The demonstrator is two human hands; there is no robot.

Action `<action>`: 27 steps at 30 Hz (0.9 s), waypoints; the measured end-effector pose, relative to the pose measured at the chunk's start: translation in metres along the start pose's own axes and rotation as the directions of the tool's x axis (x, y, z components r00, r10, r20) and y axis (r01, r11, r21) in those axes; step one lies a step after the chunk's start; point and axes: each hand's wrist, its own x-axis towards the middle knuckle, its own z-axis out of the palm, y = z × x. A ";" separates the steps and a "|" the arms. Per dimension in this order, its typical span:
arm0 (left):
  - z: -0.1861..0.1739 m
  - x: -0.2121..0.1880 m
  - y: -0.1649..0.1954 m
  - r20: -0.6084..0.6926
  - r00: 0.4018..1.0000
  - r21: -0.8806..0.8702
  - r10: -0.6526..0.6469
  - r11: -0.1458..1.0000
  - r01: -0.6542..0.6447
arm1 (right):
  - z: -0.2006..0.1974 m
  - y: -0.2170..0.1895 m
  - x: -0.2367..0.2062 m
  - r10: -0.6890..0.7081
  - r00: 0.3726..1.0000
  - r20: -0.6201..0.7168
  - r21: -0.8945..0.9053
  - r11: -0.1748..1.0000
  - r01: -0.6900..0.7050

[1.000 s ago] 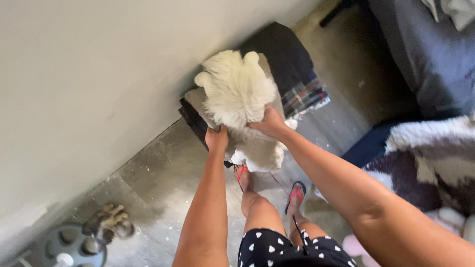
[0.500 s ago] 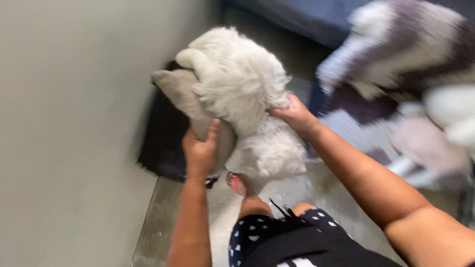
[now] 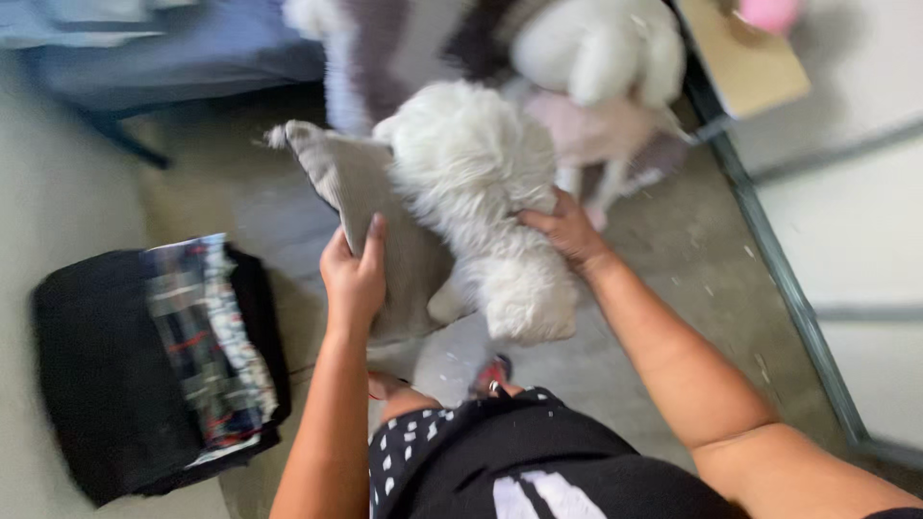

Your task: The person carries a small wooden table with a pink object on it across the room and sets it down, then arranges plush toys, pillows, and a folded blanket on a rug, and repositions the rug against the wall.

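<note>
My left hand (image 3: 354, 274) grips the grey underside of the fluffy white cushion (image 3: 471, 183); my right hand (image 3: 567, 229) closes on its furry right edge. The cushion hangs between both hands above the concrete floor (image 3: 673, 259), long axis tilted from upper left to lower right. Folded dark clothes (image 3: 154, 365) lie lower left; plush toys (image 3: 586, 58) lie beyond.

Bare concrete floor (image 3: 673, 288), blue couch (image 3: 183, 53)

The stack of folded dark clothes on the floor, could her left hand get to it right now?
Probably not at once: the left hand is gripping the grey-backed fluffy white cushion, well above the folded clothes. Nothing blocks the way otherwise.
</note>
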 end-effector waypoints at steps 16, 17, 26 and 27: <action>0.230 0.113 -0.024 0.511 0.797 0.618 0.321 0.507 -0.601 | -0.236 0.045 -0.107 0.057 0.893 -0.445 -0.003 0.998 -0.065; 0.236 0.128 -0.031 0.523 0.809 0.652 0.268 0.485 -0.582 | -0.240 0.049 -0.097 0.058 0.895 -0.442 -0.003 0.998 -0.066; 0.285 0.315 -0.110 0.544 0.836 0.809 0.067 0.222 -0.544 | -0.265 0.071 0.056 0.158 0.918 -0.364 -0.116 0.970 -0.213; 0.290 0.332 -0.121 0.539 0.841 0.816 0.040 0.220 -0.534 | -0.265 0.074 0.075 0.159 0.924 -0.349 -0.077 0.977 -0.198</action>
